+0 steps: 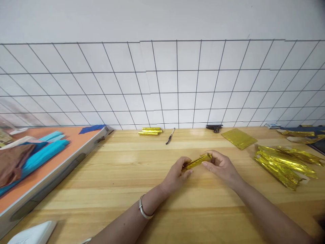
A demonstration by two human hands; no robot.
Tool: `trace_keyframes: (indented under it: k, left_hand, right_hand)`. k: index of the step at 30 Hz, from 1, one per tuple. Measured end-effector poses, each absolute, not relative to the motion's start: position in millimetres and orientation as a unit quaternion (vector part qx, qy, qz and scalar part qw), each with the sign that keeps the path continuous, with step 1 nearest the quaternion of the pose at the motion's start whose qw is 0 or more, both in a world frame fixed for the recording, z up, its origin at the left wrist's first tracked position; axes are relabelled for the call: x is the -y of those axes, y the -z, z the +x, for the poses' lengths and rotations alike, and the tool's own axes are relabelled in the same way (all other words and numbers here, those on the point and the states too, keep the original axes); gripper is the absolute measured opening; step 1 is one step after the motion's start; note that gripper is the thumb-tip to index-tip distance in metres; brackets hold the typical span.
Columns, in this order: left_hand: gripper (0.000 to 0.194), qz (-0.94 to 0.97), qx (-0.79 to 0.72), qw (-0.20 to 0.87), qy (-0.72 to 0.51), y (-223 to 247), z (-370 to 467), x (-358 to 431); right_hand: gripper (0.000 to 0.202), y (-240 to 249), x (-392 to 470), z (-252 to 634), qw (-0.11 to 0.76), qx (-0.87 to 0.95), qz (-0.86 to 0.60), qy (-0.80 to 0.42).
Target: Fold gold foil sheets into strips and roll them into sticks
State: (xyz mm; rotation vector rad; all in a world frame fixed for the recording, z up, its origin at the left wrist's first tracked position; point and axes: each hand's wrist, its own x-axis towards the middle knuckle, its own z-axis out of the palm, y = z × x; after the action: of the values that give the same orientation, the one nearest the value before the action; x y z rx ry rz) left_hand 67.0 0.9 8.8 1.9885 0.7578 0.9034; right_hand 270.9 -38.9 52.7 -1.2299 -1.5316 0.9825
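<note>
Head camera looks forward and down, close over the wooden table (106,183).

Pale wooden plank tabletop (106,189) runs up to white wall w/ thin black wire grid panel (177,84). Orange board w/ grey metal edge (63,159) sits at left. Light even, soft.

Three gold rolls (150,131) stacked, one pen (170,136).

No legible text anywhere.
Gold foil packets (284,164), flat gold pouch (239,138), wall tiles (165,81): all unmarked (small card (273,125) far right too blurred).
</note>
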Motion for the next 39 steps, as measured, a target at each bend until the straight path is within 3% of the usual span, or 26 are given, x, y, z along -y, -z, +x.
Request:
trace_keyframes:
  k: [4,10,16,23,30,36,39]
  left_hand:
    - [0.018,0.771,-0.347,0.347,-0.405,-3,62,-14]
    - [0.022,0.851,-0.364,0.225,-0.303,8,54,-29]
    - [0.052,0.818,-0.38,0.33,-0.279,4,37,-41]
    - [0.049,0.793,-0.334,0.463,-0.212,-4,16,-53]
    - [0.035,0.696,-0.355,0.528,-0.332,7,38,-46]
    - [0.04,0.734,-0.41,0.386,-0.38,9,47,-41]
    - [0.038,0.712,-0.434,0.413,-0.366,10,48,-39]
  right_hand:
    - [0.034,-27,20,295,0.425,0.634,-0.522,-0.381]
    - [0.052,9,6,304,0.29,0.771,-0.55,-0.139]
    - [0.037,10,8,298,0.22,0.836,-0.499,-0.062]
    - [0.033,13,4,305,0.291,0.791,-0.519,-0.142]
    - [0.039,5,7,305,0.348,0.699,-0.564,-0.267]
    - [0.045,3,6,309,0.387,0.612,-0.603,-0.336]
    - [0.044,6,4,314,0.433,0.565,-0.601,-0.363]
